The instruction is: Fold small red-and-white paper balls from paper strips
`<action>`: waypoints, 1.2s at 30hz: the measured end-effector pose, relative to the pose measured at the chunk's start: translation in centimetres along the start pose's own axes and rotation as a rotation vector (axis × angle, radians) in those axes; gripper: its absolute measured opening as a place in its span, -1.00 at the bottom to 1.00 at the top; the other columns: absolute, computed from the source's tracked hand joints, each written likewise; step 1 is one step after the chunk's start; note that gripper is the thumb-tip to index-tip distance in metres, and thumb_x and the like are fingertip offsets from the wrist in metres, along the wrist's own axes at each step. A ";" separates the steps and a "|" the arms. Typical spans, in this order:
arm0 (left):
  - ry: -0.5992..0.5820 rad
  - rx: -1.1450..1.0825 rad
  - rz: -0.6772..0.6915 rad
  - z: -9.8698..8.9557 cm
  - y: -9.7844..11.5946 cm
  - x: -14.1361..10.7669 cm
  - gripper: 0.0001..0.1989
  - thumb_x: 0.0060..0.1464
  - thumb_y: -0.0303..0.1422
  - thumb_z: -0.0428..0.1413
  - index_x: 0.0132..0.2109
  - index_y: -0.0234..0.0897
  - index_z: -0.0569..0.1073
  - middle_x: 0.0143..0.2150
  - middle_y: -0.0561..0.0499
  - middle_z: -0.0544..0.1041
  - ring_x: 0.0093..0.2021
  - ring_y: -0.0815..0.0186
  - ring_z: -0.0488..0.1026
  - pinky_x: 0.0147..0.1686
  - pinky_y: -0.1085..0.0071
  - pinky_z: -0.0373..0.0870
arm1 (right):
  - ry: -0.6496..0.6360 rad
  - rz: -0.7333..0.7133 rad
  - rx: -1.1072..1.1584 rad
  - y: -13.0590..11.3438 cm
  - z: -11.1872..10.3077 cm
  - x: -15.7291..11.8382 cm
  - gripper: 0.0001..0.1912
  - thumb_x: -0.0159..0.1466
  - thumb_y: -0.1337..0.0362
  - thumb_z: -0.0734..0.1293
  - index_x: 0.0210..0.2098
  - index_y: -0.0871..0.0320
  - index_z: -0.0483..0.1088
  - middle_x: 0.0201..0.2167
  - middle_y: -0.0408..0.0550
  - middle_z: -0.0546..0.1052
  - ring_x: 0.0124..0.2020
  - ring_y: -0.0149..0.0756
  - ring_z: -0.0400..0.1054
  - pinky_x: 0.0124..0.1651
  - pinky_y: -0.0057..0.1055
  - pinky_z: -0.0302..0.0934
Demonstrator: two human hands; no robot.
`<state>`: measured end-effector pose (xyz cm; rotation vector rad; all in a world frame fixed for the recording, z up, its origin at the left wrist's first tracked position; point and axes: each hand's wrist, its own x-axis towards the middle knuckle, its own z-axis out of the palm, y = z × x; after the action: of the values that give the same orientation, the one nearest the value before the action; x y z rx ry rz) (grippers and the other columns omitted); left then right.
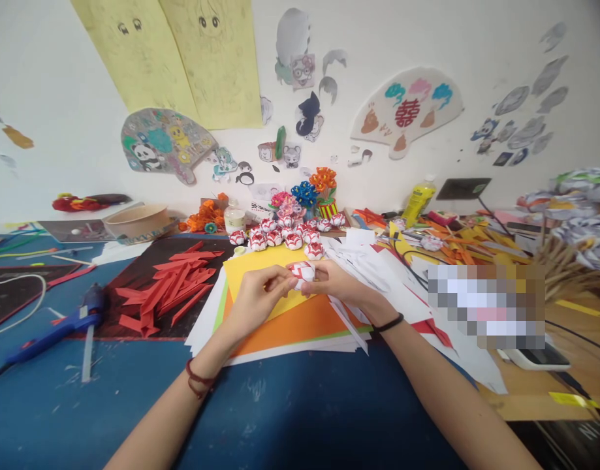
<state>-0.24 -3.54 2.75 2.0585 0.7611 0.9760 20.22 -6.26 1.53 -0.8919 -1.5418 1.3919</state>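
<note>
Between both hands is a small red and white folded paper flower (302,273), held just above a stack of coloured paper. My left hand (260,292) pinches its left side with thumb and index finger. From the other side, the thumb and fingers of my right hand (335,281) close around it. Below lie a yellow sheet (245,269) and an orange sheet (280,333), with white and green sheets under them. Several finished-looking red and white paper flowers (293,241) sit in a cluster just behind the sheets.
Folded red paper strips (170,287) lie on a dark board at left, beside a blue glue gun (79,320). White paper strips (363,267) spread to the right. Behind stand a round tub (136,222), a white bottle (234,219), paper bouquets (304,194) and a yellow bottle (420,201).
</note>
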 end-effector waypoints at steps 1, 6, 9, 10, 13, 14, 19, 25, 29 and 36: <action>0.015 0.048 0.051 0.0 0.2 -0.1 -0.73 0.19 -0.20 0.12 -0.30 -0.34 0.55 -0.53 0.07 0.44 -0.52 0.47 0.21 -0.52 0.51 0.08 | 0.002 -0.013 0.011 0.0 0.1 0.0 -0.59 0.08 0.07 0.51 -0.19 0.21 0.44 -0.29 -0.08 0.47 -0.27 -0.37 0.35 -0.21 -0.44 0.28; 0.122 0.158 0.199 -0.1 0.3 -0.2 -0.76 0.23 -0.28 0.08 -0.32 -0.33 0.50 -0.47 0.06 0.48 -0.50 0.46 0.26 -0.47 0.52 0.16 | -0.019 -0.085 0.067 -0.3 0.3 0.0 -0.54 0.18 0.02 0.43 -0.09 0.24 0.46 -0.21 0.02 0.52 -0.24 -0.35 0.41 -0.11 -0.38 0.31; 0.191 0.201 0.234 -0.2 0.3 -0.2 -0.82 0.21 -0.29 0.11 -0.29 -0.30 0.49 -0.41 0.04 0.51 -0.47 0.44 0.29 -0.43 0.49 0.20 | 0.024 -0.100 0.045 -0.4 0.2 -0.1 -0.55 0.19 0.08 0.44 -0.02 0.21 0.45 -0.12 0.04 0.54 -0.17 -0.31 0.43 -0.07 -0.36 0.32; 0.216 0.212 0.245 -0.3 0.3 -0.2 -0.84 0.20 -0.29 0.13 -0.28 -0.29 0.49 -0.39 0.04 0.51 -0.46 0.43 0.28 -0.41 0.48 0.21 | 0.045 -0.093 0.039 -0.5 0.1 -0.2 -0.53 0.18 0.10 0.45 0.02 0.18 0.44 -0.07 0.04 0.53 -0.12 -0.29 0.43 -0.04 -0.36 0.32; 0.217 0.198 0.266 -0.3 0.6 -0.1 -0.86 0.17 -0.28 0.16 -0.27 -0.26 0.49 -0.35 0.03 0.49 -0.42 0.40 0.28 -0.42 0.46 0.20 | 0.092 -0.057 0.041 -0.5 0.1 -0.2 -0.38 0.11 0.14 0.50 0.14 0.10 0.36 0.08 0.03 0.48 0.08 -0.20 0.37 0.09 -0.29 0.28; 0.198 0.180 0.260 -0.3 0.6 -0.1 -0.86 0.17 -0.28 0.16 -0.27 -0.26 0.50 -0.35 0.02 0.48 -0.41 0.39 0.29 -0.43 0.46 0.20 | 0.101 -0.048 0.042 -0.5 0.1 -0.2 -0.34 0.10 0.15 0.51 0.16 0.08 0.34 0.11 0.02 0.46 0.13 -0.18 0.34 0.14 -0.26 0.25; 0.187 0.134 0.175 -0.2 0.1 0.2 -0.89 0.15 -0.30 0.19 -0.24 -0.25 0.53 -0.32 0.01 0.48 -0.40 0.39 0.29 -0.45 0.45 0.19 | 0.086 -0.036 0.046 -0.2 0.1 -0.1 -0.24 0.08 0.20 0.53 0.23 0.04 0.27 0.14 0.02 0.45 0.19 -0.14 0.30 0.25 -0.16 0.17; 0.157 0.192 0.203 -0.2 0.1 0.1 -0.92 0.14 -0.34 0.19 -0.24 -0.25 0.53 -0.33 0.03 0.49 -0.43 0.41 0.26 -0.45 0.46 0.19 | 0.116 -0.052 0.027 -0.1 0.3 -0.1 -0.18 0.04 0.20 0.54 0.25 0.09 0.24 0.03 0.04 0.51 0.12 -0.11 0.36 0.22 -0.10 0.21; 0.235 0.368 0.332 0.0 0.0 -0.2 -0.92 0.18 -0.35 0.15 -0.24 -0.25 0.51 -0.34 0.02 0.47 -0.35 0.37 0.35 -0.38 0.45 0.23 | 0.168 -0.073 0.010 0.0 0.6 0.0 -0.18 0.04 0.18 0.54 0.24 0.09 0.25 0.04 0.03 0.50 0.12 -0.10 0.36 0.20 -0.13 0.25; 0.260 0.525 0.385 0.6 -0.5 -0.5 -0.91 0.23 -0.36 0.07 -0.23 -0.27 0.44 -0.34 0.03 0.44 -0.34 0.37 0.38 -0.35 0.46 0.26 | 0.293 -0.232 -0.208 0.7 0.6 0.4 -0.27 0.05 0.13 0.53 0.19 0.07 0.34 0.04 0.03 0.38 -0.05 -0.22 0.41 0.08 -0.25 0.35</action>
<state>-0.12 -3.85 1.83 2.6316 0.8360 1.3906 19.45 -6.03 0.88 -0.9592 -1.5243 0.9051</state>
